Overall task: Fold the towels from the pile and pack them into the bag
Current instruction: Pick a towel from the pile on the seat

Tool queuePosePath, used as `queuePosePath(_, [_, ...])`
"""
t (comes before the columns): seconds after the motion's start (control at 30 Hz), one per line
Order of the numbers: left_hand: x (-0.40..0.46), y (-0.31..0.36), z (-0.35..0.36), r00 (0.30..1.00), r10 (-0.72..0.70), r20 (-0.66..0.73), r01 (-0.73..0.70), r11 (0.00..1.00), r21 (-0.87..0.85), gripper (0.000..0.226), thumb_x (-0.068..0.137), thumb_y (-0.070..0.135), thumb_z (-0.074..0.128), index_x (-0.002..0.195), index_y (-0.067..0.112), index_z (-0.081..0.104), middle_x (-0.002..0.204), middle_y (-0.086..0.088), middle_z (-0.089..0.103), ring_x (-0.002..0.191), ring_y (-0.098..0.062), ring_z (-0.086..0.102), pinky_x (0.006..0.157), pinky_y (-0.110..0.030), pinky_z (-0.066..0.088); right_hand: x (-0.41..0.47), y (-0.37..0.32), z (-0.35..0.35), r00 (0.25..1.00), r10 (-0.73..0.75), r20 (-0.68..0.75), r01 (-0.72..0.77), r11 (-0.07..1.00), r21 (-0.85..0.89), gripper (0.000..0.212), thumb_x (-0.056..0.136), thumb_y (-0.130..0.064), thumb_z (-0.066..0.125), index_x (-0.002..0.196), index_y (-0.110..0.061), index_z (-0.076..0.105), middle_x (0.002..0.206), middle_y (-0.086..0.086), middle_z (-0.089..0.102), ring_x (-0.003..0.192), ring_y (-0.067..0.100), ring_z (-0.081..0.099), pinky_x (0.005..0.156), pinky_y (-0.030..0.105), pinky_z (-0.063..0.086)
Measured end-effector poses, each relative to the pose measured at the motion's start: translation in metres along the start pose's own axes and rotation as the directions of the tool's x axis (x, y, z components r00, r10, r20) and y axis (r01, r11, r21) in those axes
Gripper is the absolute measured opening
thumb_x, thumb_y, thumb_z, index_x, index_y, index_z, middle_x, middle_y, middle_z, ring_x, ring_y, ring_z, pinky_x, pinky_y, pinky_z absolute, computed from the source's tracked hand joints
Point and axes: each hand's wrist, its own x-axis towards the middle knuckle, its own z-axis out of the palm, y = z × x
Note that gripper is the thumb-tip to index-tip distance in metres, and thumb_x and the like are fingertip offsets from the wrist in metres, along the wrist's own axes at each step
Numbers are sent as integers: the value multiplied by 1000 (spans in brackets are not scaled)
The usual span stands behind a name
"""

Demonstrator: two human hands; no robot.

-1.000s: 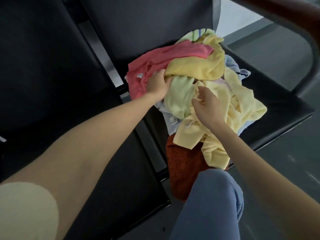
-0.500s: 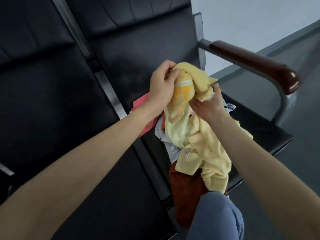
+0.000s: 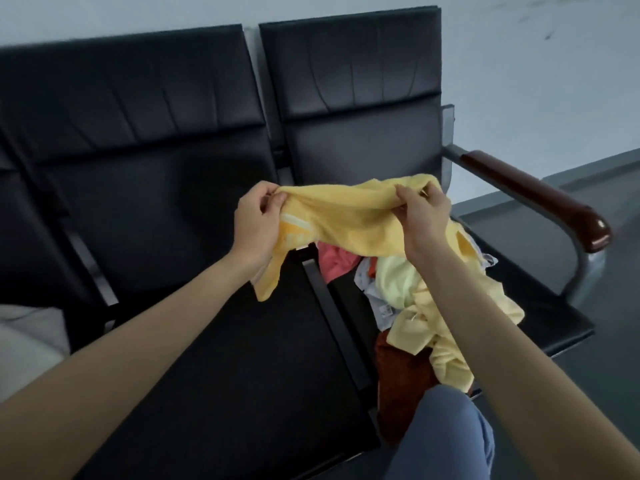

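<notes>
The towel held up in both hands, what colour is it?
Yellow towel, with a white-striped orange band; head view.

Your left hand (image 3: 256, 223) and right hand (image 3: 424, 220) hold the towel (image 3: 346, 220) above the bench (image 3: 225, 341). The pile (image 3: 415, 306) lies on the right seat, below your right hand.

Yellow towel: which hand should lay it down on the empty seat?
Probably the left hand: it holds the yellow towel right above the bare seat, while the right hand is over the pile.

Left seat (image 3: 221, 358) lies bare; towel pile (image 3: 415, 306) and armrest (image 3: 533, 195) crowd the right
</notes>
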Motion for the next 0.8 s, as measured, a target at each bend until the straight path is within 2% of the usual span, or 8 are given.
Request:
queuePosePath(0.1, [-17, -19, -43, 999, -37, -39, 38, 999, 38, 16, 100, 20, 49, 97, 14, 63, 88, -1, 62, 81, -9, 57, 71, -22, 46, -38, 10, 25, 994, -84, 66, 94, 982, -162, 13, 78, -6, 61, 73, 0, 50, 73, 7, 43, 70, 20, 45, 67, 39, 54])
queuePosePath(0.23, [-46, -53, -101, 998, -54, -33, 59, 982, 179, 16, 99, 21, 50, 99, 17, 65, 90, 3, 64, 82, -5, 57, 71, -15, 43, -82, 40, 50, 985, 35, 169, 3, 976, -216, 14, 84, 1, 60, 88, 14, 54, 80, 14, 53, 75, 23, 56, 63, 27, 58])
queuePosePath(0.33, [-68, -81, -145, 999, -37, -25, 43, 944, 327, 14, 94, 16, 59, 100, 16, 72, 94, 7, 66, 85, -2, 58, 75, -9, 42, -116, 63, 64, 976, 103, 193, -57, 972, -227, 15, 87, 1, 60, 100, 7, 58, 92, 13, 64, 82, 20, 65, 62, 23, 56])
queuePosePath(0.47, [-113, -137, -199, 999, 12, 32, -28, 798, 603, 8, 83, 13, 72, 85, 17, 78, 90, 1, 69, 86, -18, 60, 81, -39, 48, -182, 117, 68, 944, 223, 243, -144, 942, -303, 25, 87, -2, 62, 104, -16, 52, 102, 3, 63, 88, 16, 65, 68, 30, 59])
queuePosePath(0.57, [-158, -180, -225, 971, -135, 196, -66, 639, 766, 7, 75, 14, 79, 76, 21, 77, 86, 0, 69, 83, -25, 60, 77, -42, 44, -225, 159, 59, 813, 495, 306, -316, 817, -483, 29, 88, -1, 62, 109, -13, 46, 110, 6, 60, 86, 15, 65, 68, 33, 59])
queuePosePath(0.63, [-189, -203, -237, 935, -222, 277, -99, 587, 804, 13, 70, 8, 81, 74, 20, 77, 82, -2, 70, 82, -29, 62, 74, -40, 45, -243, 177, 51, 629, 692, 354, -379, 671, -638, 29, 88, -1, 62, 113, -7, 51, 108, 8, 63, 78, 17, 69, 65, 29, 60])
queuePosePath(0.7, [-216, -219, -244, 894, -301, 331, -114, 562, 819, 16, 70, 3, 79, 76, 17, 78, 81, -5, 70, 80, -31, 63, 71, -38, 47, -253, 188, 43, 473, 799, 371, -321, 549, -772, 28, 86, -3, 66, 112, -5, 57, 104, 10, 67, 75, 19, 71, 66, 28, 58])
queuePosePath(0.8, [-243, -235, -245, 822, -402, 404, -156, 522, 839, 21, 76, 1, 64, 88, 14, 76, 85, -7, 68, 84, -31, 61, 72, -37, 48, -251, 193, 32, 485, 800, 354, -201, 496, -845, 9, 85, 0, 64, 91, -6, 62, 96, 15, 70, 74, 21, 70, 67, 30, 57])
